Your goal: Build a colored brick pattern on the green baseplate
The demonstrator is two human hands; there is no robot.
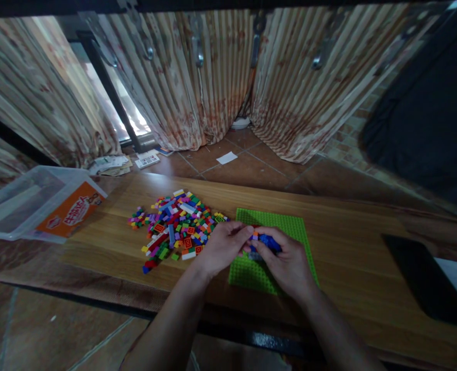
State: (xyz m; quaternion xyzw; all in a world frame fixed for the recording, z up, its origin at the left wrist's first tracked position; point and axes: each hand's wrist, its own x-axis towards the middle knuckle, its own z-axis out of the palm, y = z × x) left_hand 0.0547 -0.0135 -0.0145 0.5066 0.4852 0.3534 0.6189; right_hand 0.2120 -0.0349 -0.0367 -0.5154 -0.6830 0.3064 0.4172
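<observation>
A green studded baseplate (286,224) lies on the wooden table (348,242). Both hands meet above its middle. My right hand (288,263) is closed around a small cluster of bricks, mostly blue (269,240). My left hand (224,245) pinches the left end of the same cluster with curled fingers. A heap of many small coloured bricks (176,226) is spread on the table just left of my left hand.
A clear plastic box with an orange label (38,206) lies on its side at the table's left end. A dark flat object (425,278) rests at the right. Curtains hang behind, with papers (226,157) on the tiled floor.
</observation>
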